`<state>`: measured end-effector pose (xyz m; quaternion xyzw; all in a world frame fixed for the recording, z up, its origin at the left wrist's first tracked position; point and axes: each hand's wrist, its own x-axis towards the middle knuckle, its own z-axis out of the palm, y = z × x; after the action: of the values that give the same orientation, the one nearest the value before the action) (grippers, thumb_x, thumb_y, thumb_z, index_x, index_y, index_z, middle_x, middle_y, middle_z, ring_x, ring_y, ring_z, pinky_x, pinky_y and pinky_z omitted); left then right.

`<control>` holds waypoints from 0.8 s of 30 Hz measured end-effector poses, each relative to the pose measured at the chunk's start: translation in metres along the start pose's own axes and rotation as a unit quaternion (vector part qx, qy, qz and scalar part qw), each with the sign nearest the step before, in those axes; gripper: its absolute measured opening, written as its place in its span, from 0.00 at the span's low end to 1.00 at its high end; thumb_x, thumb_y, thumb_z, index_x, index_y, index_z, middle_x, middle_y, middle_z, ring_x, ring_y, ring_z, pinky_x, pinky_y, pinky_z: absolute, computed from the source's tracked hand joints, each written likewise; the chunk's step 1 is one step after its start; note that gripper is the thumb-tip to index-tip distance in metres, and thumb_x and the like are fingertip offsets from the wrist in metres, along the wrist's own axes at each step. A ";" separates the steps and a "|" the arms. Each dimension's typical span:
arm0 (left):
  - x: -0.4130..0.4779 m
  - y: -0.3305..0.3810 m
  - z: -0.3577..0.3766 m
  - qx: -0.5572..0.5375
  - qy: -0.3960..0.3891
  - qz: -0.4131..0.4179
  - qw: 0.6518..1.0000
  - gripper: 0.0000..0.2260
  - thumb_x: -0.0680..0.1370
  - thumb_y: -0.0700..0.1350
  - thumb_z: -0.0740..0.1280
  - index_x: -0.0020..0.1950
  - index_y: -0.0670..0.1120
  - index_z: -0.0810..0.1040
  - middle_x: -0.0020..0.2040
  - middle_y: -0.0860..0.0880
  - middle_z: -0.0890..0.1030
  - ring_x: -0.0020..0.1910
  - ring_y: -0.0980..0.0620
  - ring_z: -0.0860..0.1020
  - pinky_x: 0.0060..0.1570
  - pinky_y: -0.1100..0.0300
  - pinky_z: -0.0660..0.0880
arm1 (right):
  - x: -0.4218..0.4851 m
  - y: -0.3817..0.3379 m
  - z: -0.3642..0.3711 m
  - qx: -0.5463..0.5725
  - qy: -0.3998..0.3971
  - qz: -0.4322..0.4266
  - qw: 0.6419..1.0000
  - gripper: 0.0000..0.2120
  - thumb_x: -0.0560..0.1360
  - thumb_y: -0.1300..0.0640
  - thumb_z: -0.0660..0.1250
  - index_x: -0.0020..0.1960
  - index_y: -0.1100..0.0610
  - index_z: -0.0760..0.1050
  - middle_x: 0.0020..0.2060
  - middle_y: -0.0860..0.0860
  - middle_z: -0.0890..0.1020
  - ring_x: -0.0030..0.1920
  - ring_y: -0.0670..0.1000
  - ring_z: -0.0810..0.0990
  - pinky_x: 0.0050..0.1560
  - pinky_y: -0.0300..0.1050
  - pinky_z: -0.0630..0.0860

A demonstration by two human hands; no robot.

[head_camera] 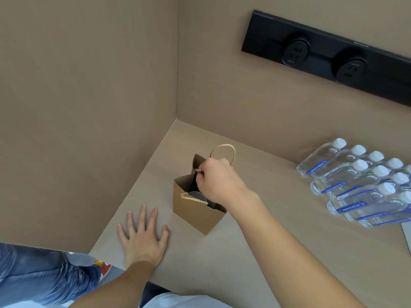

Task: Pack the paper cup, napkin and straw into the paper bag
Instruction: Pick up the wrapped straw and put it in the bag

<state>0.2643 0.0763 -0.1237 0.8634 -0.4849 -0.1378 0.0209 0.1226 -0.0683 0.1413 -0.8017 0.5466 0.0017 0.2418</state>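
Note:
A small brown paper bag [195, 211] with twisted paper handles stands upright and open on the beige counter near the corner. My right hand [216, 181] hovers over the bag's mouth, its fingertips pinched on a thin pale straw [198, 170] that points down into the bag. Inside the bag I see a grey round lid, likely the paper cup [195, 195]. No napkin shows. My left hand [144, 236] lies flat on the counter, fingers spread, just left of the bag and apart from it.
Several clear water bottles [360, 181] with white caps lie in rows at the right. A black socket strip [329, 56] is mounted on the back wall. Walls close in the counter at the left and back. The counter's front edge runs near my body.

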 end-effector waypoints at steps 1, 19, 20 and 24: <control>0.000 0.000 0.000 0.002 0.000 0.000 1.000 0.32 0.76 0.70 0.41 0.79 0.61 0.50 0.82 0.52 0.49 0.80 0.41 0.43 0.75 0.37 0.41 | 0.003 -0.001 0.001 -0.004 -0.012 0.005 1.000 0.10 0.78 0.61 0.57 0.44 0.60 0.76 0.36 0.55 0.73 0.30 0.56 0.71 0.28 0.43 0.68; 0.000 0.001 -0.003 -0.003 -0.006 -0.006 1.000 0.31 0.76 0.69 0.42 0.79 0.61 0.49 0.82 0.53 0.47 0.80 0.41 0.41 0.75 0.36 0.41 | 0.018 0.002 0.007 0.009 0.022 0.040 0.999 0.09 0.71 0.69 0.60 0.37 0.58 0.75 0.33 0.55 0.70 0.28 0.54 0.67 0.26 0.40 0.63; 0.000 0.002 -0.003 -0.005 -0.007 -0.006 1.000 0.31 0.76 0.69 0.42 0.79 0.61 0.50 0.82 0.53 0.48 0.80 0.41 0.42 0.75 0.36 0.41 | 0.017 0.002 0.007 0.014 0.037 0.036 0.999 0.12 0.68 0.71 0.59 0.32 0.58 0.72 0.30 0.54 0.68 0.27 0.54 0.66 0.26 0.39 0.62; -0.001 0.003 -0.006 -0.011 -0.009 -0.005 1.000 0.31 0.77 0.69 0.43 0.79 0.61 0.50 0.82 0.53 0.47 0.80 0.41 0.41 0.75 0.36 0.41 | 0.012 0.002 0.011 0.025 0.079 0.004 0.997 0.12 0.61 0.72 0.54 0.26 0.57 0.61 0.27 0.53 0.60 0.30 0.54 0.60 0.26 0.40 0.55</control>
<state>0.2630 0.0747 -0.1173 0.8643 -0.4791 -0.1513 0.0252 0.1281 -0.0753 0.1278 -0.7908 0.5672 -0.0739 0.2181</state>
